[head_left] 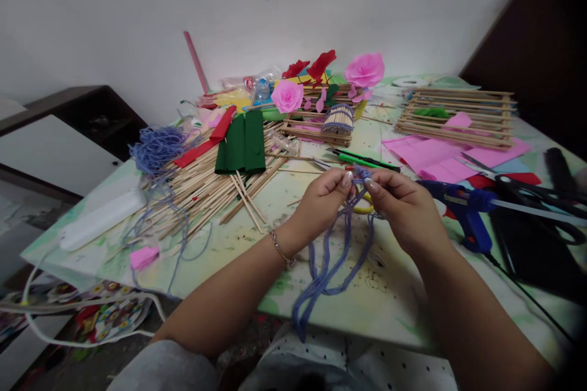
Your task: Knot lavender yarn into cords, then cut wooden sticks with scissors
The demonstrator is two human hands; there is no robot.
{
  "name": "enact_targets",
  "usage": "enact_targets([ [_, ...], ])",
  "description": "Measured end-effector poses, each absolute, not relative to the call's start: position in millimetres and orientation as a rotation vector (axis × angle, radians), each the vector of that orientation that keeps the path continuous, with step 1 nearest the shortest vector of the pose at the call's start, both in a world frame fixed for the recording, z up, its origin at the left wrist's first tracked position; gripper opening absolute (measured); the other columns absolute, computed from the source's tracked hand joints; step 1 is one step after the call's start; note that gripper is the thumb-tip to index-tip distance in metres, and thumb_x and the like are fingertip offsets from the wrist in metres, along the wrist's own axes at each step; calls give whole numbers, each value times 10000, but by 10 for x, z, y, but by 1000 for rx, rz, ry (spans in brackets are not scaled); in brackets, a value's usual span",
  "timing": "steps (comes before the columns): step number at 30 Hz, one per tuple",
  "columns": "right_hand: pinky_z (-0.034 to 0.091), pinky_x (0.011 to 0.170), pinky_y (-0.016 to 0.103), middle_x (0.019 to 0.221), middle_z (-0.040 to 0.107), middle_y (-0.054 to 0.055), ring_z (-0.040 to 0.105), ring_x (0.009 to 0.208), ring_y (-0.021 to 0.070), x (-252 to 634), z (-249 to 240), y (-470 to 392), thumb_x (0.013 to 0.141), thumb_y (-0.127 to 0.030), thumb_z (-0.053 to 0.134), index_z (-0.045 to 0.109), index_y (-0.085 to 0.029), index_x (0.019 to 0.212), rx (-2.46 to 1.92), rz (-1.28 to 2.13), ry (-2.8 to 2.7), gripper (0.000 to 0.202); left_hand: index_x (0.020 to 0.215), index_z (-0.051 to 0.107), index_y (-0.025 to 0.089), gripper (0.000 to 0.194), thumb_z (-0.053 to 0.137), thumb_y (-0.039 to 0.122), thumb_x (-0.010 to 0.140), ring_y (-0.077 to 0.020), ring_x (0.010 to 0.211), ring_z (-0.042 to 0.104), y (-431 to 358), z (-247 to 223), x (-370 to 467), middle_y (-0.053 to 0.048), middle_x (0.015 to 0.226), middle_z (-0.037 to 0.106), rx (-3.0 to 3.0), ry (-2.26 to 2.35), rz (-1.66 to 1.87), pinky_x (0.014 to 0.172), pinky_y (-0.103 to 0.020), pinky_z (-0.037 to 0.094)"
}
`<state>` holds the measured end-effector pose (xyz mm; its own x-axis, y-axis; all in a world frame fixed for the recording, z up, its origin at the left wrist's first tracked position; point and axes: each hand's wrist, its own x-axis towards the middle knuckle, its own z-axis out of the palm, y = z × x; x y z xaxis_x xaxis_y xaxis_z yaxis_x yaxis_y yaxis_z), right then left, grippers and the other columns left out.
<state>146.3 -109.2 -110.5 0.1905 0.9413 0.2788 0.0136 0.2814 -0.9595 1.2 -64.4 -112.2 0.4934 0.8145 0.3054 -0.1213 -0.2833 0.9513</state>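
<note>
Blue-purple yarn [347, 238] is pinched between both hands above the front middle of the table, its long loops hanging down past the table's front edge. My left hand [323, 198], with a bracelet at the wrist, grips the yarn between thumb and fingertips. Close beside it on the right, my right hand [406, 204] pinches the same knotted part of the yarn. Yellow scissor handles [365, 203] show just behind the yarn. A blue glue gun [472, 214] lies to the right of my right hand.
Wooden sticks [197, 195], green felt [254, 140] and a yarn heap [158, 148] lie on the left. Paper flowers [364, 69] and a stick frame [458, 116] stand at the back. Black scissors [527, 189] rest at the right, above a black flat object [536, 250]. A white power strip [103, 220] is at the left edge.
</note>
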Motion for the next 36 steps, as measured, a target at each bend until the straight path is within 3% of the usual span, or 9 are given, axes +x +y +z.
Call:
enact_targets([
  [4, 252, 412, 204, 536, 443, -66, 331, 441, 59, 1428, -1083, -1116, 764, -449, 670, 566, -185, 776, -1077, 1055, -1171, 283, 675, 473, 165, 351, 517, 453, 870, -87, 600, 418, -626, -1073, 21, 26, 627, 456, 1440, 629, 1057, 599, -220, 358],
  [9, 236, 395, 205, 493, 420, -75, 325, 410, 60, 1438, -1106, -1104, 774, -464, 657, 549, -190, 803, -1067, 1051, -1132, 296, 701, 527, 143, 299, 610, 409, 808, -67, 555, 430, -552, -1021, -4, 25, 600, 510, 1320, 644, 977, 560, -200, 349],
  [13, 352, 437, 216, 613, 563, -29, 453, 474, 82, 1457, -1127, -1086, 777, -389, 663, 596, -198, 801, -1092, 900, -1186, 204, 733, 583, 128, 307, 702, 411, 714, -58, 527, 411, -531, -1001, -55, 26, 592, 523, 1293, 563, 886, 523, -202, 306],
  [16, 489, 659, 287, 820, 663, 22, 610, 727, 143, 1480, -1146, -1090, 822, -262, 613, 623, -212, 826, -1122, 549, -1364, 52, 759, 632, 114, 317, 706, 418, 704, -56, 509, 395, -531, -995, -85, 25, 572, 512, 1296, 519, 770, 505, -213, 263],
  [19, 495, 803, 355, 906, 678, 46, 630, 891, 188, 1508, -1153, -1106, 835, -165, 571, 633, -223, 864, -1122, 112, -1573, 89, 749, 641, 110, 324, 714, 418, 682, -55, 508, 383, -523, -999, -91, 21, 577, 522, 1263, 541, 727, 508, -217, 251],
  [27, 529, 753, 322, 968, 691, 59, 656, 898, 185, 1521, -1160, -1149, 860, -137, 525, 621, -242, 939, -1110, -218, -1813, 162, 675, 568, 125, 268, 719, 346, 672, -71, 634, 443, -475, -1020, -123, 26, 652, 526, 1272, 591, 854, 633, -211, 329],
  [30, 534, 761, 316, 976, 697, 55, 665, 893, 184, 1523, -1169, -1158, 856, -137, 528, 624, -251, 949, -1118, -255, -1822, 176, 700, 555, 122, 238, 694, 315, 704, -52, 545, 408, -468, -995, -155, 26, 618, 508, 1219, 563, 780, 542, -200, 286],
  [33, 539, 770, 320, 972, 704, 54, 675, 885, 190, 1525, -1165, -1164, 853, -139, 520, 634, -256, 942, -1106, -266, -1836, 187, 756, 546, 134, 179, 642, 286, 755, -29, 415, 272, -481, -933, -175, 61, 513, 411, 1082, 516, 613, 443, -192, 191],
  [36, 539, 773, 310, 969, 708, 50, 677, 885, 184, 1525, -1153, -1166, 841, -111, 518, 639, -252, 934, -1052, -246, -1862, 208, 808, 560, 144, 206, 566, 349, 833, -25, 372, 197, -503, -862, -179, 83, 454, 320, 956, 528, 525, 411, -172, 167],
])
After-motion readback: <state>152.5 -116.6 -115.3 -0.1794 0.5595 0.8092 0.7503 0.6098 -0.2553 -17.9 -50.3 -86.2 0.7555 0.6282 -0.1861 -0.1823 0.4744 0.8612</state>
